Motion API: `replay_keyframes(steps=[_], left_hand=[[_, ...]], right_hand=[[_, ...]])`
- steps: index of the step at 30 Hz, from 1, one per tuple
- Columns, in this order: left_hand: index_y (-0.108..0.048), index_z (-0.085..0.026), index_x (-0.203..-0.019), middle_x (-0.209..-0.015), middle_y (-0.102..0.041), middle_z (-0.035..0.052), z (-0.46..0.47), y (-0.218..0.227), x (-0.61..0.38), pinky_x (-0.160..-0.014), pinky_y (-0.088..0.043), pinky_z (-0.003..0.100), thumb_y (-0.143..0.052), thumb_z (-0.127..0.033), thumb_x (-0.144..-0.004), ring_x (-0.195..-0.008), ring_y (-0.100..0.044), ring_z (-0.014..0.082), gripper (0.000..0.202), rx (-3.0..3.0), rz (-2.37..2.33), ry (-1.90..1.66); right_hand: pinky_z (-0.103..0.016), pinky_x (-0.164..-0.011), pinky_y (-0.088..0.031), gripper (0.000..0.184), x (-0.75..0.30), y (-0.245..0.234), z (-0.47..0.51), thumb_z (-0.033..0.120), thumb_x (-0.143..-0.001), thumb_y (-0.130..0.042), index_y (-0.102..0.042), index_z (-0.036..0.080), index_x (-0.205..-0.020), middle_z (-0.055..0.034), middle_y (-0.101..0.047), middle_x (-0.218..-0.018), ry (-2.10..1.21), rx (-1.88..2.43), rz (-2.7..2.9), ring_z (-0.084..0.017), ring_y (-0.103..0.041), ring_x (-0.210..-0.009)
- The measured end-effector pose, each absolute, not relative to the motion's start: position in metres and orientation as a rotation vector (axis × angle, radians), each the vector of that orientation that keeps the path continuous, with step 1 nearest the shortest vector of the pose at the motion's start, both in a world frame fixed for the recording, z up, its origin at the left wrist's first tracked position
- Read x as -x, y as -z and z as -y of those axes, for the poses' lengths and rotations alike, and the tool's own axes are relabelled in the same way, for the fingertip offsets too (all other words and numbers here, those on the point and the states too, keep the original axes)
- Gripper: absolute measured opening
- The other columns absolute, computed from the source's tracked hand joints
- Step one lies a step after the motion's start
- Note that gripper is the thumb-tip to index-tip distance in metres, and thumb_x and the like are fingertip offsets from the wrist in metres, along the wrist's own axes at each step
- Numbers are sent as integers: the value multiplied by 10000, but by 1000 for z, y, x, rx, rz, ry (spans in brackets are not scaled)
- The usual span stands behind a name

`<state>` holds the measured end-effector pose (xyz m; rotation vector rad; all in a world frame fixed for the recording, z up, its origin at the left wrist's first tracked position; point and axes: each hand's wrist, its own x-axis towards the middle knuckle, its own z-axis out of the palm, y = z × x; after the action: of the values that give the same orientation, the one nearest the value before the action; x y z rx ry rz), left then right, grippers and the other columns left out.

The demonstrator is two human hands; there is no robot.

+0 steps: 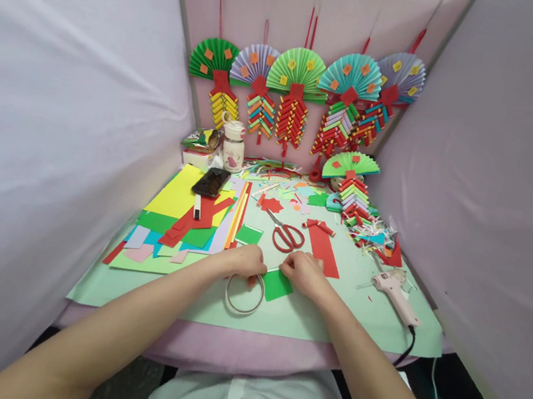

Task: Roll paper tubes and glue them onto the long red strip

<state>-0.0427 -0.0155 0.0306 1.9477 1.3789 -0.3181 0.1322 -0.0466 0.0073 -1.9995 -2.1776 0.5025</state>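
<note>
Both of my hands rest near the front middle of the pale green table mat (359, 315). My left hand (247, 260) and my right hand (302, 272) are closed in pinches on the top edge of a small green paper piece (277, 286) that lies flat between them. A roll of clear tape (244, 293) lies just under my left hand, touching the green piece's left side. Red-handled scissors (285, 234) lie right behind my hands, and a red paper strip (323, 251) lies beside them.
A stack of coloured paper sheets (176, 226) with a phone (210, 181) and a marker (197, 207) fills the left. A pink glue gun (396, 294) lies at the right. Paper scraps, a jar (233, 146) and finished fan-and-firecracker decorations (295, 96) stand behind. White screens wall both sides.
</note>
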Motion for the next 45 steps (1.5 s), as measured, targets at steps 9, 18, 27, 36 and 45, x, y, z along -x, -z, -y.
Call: replay_keyframes(steps=[9, 18, 27, 36, 45], left_hand=[[-660, -125, -582, -688, -698, 111, 17, -39, 36, -470, -374, 266, -470, -294, -684, -438, -464, 138, 273, -1979, -1397, 396], [-669, -115, -570, -681, -693, 137, 13, -36, 31, -516, -414, 287, -470, -270, -684, -485, -520, 171, 277, -2026, -1400, 444], [-667, -120, -584, -662, -687, 122, 9, -30, 31, -490, -418, 278, -481, -299, -676, -442, -489, 154, 275, -2035, -1417, 475], [-632, -132, -563, -662, -685, 116, 15, -38, 31, -519, -421, 266, -486, -323, -724, -471, -513, 156, 289, -2049, -1410, 455], [-649, -96, -571, -692, -704, 159, 25, -59, 21, -590, -446, 269, -423, -231, -757, -598, -595, 201, 322, -2143, -1433, 575]], right_hand=[[-272, -641, -208, 202, -132, -8, 46, 217, -779, -493, -628, 172, -635, -30, -639, -664, -494, 2003, 2203, -158, -539, -739], [-283, -663, -241, 184, -128, -9, 50, 249, -788, -528, -635, 163, -665, -71, -662, -786, -326, 2008, 2195, -198, -542, -838], [-270, -790, -379, 164, -143, 2, 68, 138, -849, -467, -624, 160, -889, -63, -617, -927, -231, 1551, 2067, -173, -525, -904], [-283, -799, -405, 225, -129, 14, 88, 72, -868, -469, -639, 166, -982, -71, -605, -943, -45, 1423, 2416, -185, -495, -918], [-287, -740, -371, 118, -124, 15, 93, 116, -884, -498, -589, 177, -929, -51, -574, -910, 151, 1501, 2504, -188, -485, -867]])
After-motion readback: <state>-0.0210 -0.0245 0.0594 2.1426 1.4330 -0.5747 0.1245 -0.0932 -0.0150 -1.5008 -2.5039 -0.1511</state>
